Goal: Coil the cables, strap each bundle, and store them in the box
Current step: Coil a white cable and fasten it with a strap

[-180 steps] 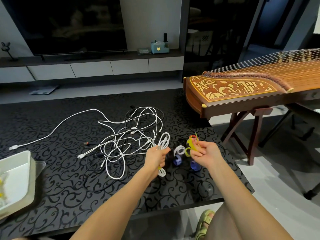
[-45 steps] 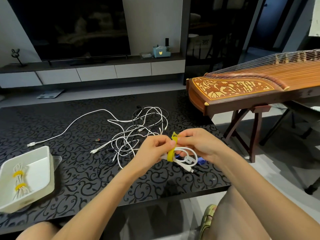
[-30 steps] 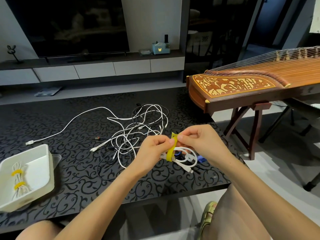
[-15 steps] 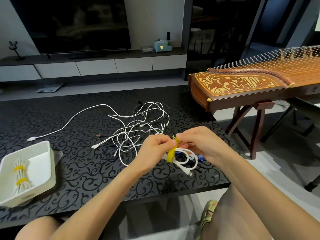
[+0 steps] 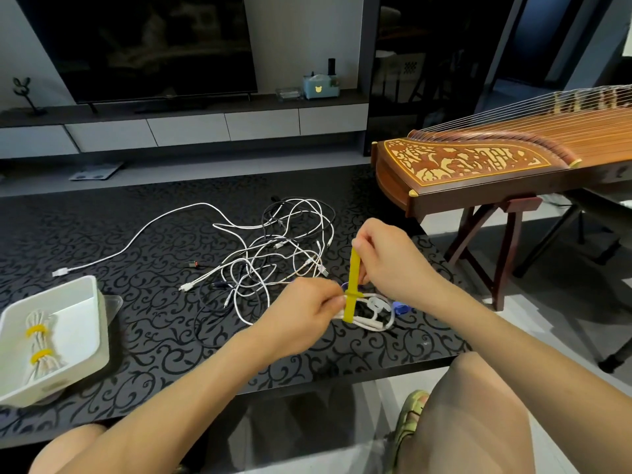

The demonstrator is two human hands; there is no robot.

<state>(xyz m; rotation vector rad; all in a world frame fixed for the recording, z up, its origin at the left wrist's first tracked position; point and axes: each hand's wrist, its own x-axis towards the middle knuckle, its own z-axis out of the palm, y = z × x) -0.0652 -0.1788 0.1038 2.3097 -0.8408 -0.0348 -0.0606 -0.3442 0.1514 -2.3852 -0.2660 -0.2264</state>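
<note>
My left hand (image 5: 301, 309) pinches a coiled white cable (image 5: 371, 314) just above the black table, at the front right. A yellow strap (image 5: 352, 285) is looped around the coil, and its free end stands straight up. My right hand (image 5: 390, 261) grips that upper end. Behind the hands lies a tangle of loose white and black cables (image 5: 273, 248). A white box (image 5: 87, 336) sits at the table's left front and holds a white bundle (image 5: 39, 347) tied with two yellow straps.
Blue straps (image 5: 400, 307) lie on the table right of the coil. A wooden zither on a stand (image 5: 496, 172) is close on the right. The black patterned table (image 5: 102, 234) ends near my knees. A TV cabinet runs along the back wall.
My right hand has risen and drawn the yellow strap's free end up, so it now stands taut and longer above the coil. My left hand keeps its hold on the coil.
</note>
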